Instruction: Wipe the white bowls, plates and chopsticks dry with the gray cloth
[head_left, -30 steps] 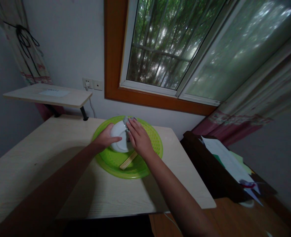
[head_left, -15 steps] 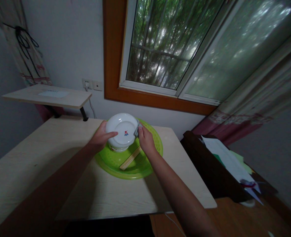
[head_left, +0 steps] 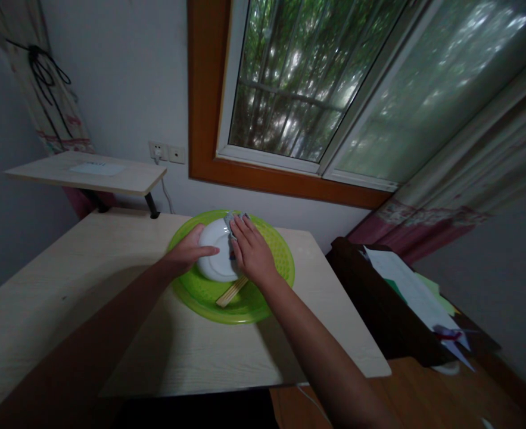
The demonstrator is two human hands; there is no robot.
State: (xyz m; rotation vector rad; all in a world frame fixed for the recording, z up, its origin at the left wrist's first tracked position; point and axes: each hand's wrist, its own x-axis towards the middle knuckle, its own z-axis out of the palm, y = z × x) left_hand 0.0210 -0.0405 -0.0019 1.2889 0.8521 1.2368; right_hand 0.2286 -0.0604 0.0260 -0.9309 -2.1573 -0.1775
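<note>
A white plate [head_left: 215, 257] sits inside a round green plastic basket [head_left: 271, 262] on the pale wooden table [head_left: 66, 286]. My left hand [head_left: 186, 253] grips the plate's left rim, thumb on its face. My right hand [head_left: 251, 253] lies across the plate's right half, fingers pressing a grey cloth [head_left: 235, 218] against it. Wooden chopsticks [head_left: 230, 292] lie in the basket just below the plate, partly under my right wrist.
A small raised shelf [head_left: 88, 170] stands at the table's far left. A wall socket [head_left: 167, 152] and a window are behind. To the right, a dark cabinet [head_left: 379, 310] holds papers [head_left: 405, 286].
Half a second ago the plate was tilted up with its face toward me and my right hand at its edge; now it is lowered and my right hand covers it with the cloth.
</note>
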